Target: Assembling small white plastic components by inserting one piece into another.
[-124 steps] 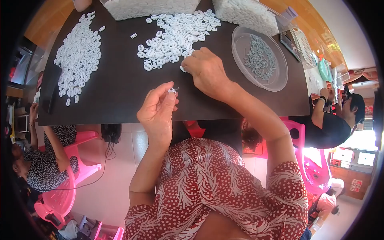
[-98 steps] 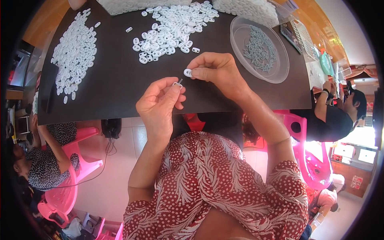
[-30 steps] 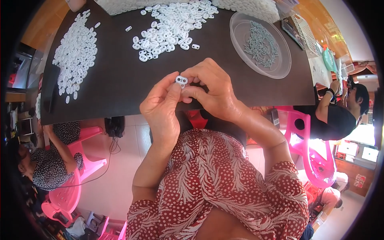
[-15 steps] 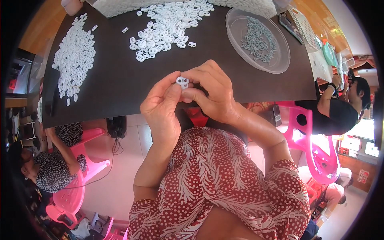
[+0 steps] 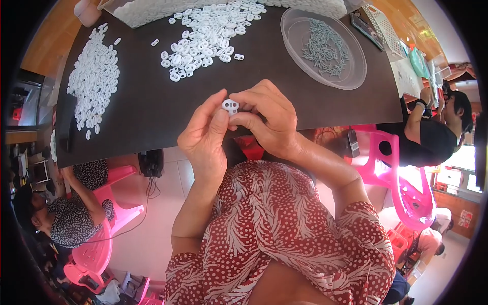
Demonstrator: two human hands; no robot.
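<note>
Small white plastic pieces with two holes (image 5: 231, 106) are pinched between my hands above the near edge of the dark table. Two of them seem to overlap there, though fingers cover part. My left hand (image 5: 206, 134) grips with thumb and forefinger from the left. My right hand (image 5: 269, 117) closes on them from the right, its thumb below and forefinger above. Beyond my hands lies a loose heap of like white pieces (image 5: 203, 43). A second pile of white pieces (image 5: 94, 81) is spread along the left side.
A round clear tray (image 5: 362, 76) of small grey-green screw-like parts (image 5: 325, 48) stands at the right. Clear bins of white pieces (image 5: 147, 12) line the far edge. A phone (image 5: 367, 31) lies far right. People sit on pink chairs (image 5: 94, 254) at both sides.
My hands keep their pinch, and the white pieces have turned slightly between my fingers. The whole view has shifted a little; the piles look unchanged.
</note>
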